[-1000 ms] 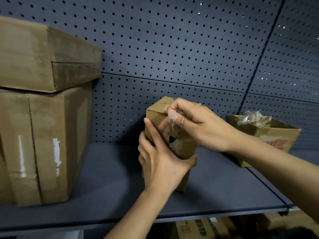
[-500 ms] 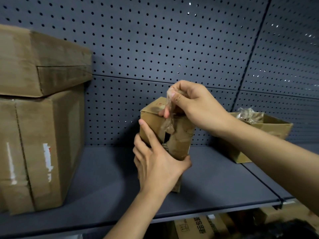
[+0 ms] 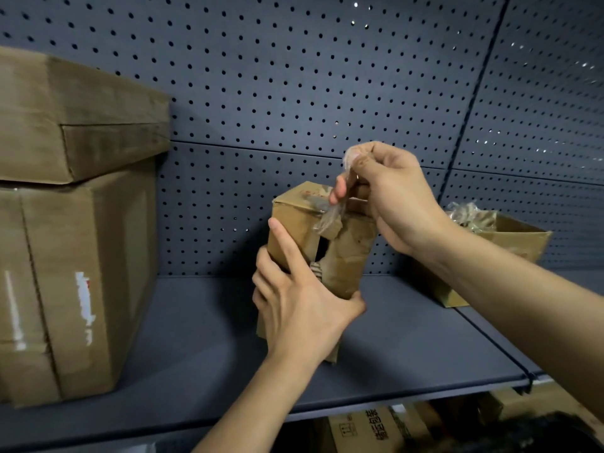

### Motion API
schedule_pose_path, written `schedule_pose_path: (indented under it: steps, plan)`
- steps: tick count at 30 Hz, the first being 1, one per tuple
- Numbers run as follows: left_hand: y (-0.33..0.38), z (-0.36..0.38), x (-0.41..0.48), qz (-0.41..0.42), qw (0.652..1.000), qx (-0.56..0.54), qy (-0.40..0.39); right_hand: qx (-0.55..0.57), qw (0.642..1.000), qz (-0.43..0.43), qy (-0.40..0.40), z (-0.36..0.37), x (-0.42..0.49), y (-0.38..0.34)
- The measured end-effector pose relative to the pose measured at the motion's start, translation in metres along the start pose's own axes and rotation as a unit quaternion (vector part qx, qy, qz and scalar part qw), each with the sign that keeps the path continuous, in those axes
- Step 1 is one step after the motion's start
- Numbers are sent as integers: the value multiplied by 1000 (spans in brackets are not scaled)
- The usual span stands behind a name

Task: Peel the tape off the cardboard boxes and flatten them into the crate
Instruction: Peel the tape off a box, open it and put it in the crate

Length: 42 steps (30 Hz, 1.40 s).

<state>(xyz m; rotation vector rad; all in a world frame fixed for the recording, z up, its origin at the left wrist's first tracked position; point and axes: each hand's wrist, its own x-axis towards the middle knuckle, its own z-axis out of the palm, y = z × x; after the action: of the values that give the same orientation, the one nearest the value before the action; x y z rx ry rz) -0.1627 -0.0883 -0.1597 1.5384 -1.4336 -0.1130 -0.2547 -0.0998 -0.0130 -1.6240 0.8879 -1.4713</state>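
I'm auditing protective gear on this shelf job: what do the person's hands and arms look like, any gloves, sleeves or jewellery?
Nothing worn shows. The left hand and right hand have no gloves, and no ring shows on the visible fingers. The left forearm and right forearm are uncovered to the frame's edge: no sleeve, watch or wristband in view. Nails look short, unpainted.

Small box [image 3: 351, 256]: brown cardboard, worn and creased, upright at centre. Front seam split, dark gap showing. The left hand [image 3: 300, 305] grips its near lower part.
Tape [image 3: 328, 219]: clear strip, crumpled, partly lifted off the box's top front edge. The right hand [image 3: 392, 197] pinches its free end above the box.
Two large boxes [image 3: 75, 289] stacked at left, closed, with white tape remnants on the lower one.
Open box [image 3: 513, 243] far right, with crumpled clear tape inside.
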Motion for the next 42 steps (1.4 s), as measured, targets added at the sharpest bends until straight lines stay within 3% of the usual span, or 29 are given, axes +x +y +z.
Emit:
schedule_pose_path:
  steps: [4,11,14,17,19,23,26,33,36,42]
  plan:
    - [-1,1,-3,-3,1000,9,9,143,988,57,21,2,2,-1]
    - [-4,0,-3,3,1000,6,12,219,971,92,-5,4,0,-3]
    - [-6,0,-4,0,1000,5,9,76,993,57,-66,1,0,-8]
    - [-10,-3,-5,-5,1000,-4,1,-60,980,55,-182,-6,0,-17]
    - [-11,-5,-5,-6,1000,-13,-9,-175,951,27,-253,-12,-1,-25]
    - [-9,-6,-5,-1,1000,-16,-14,-385,856,-5,-345,-20,-6,-44]
    - [-7,-5,-6,5,1000,-11,-14,-505,793,-45,-338,-18,-10,-44]
    - [-8,-6,-5,3,1000,-15,-22,-598,732,-165,-283,-5,-19,-29]
    - [-9,-7,-6,2,1000,-14,-19,-676,667,-195,-246,-2,-22,-20]
    - [-10,-7,-8,1,1000,-9,-13,-649,697,-205,-226,0,-29,-17]
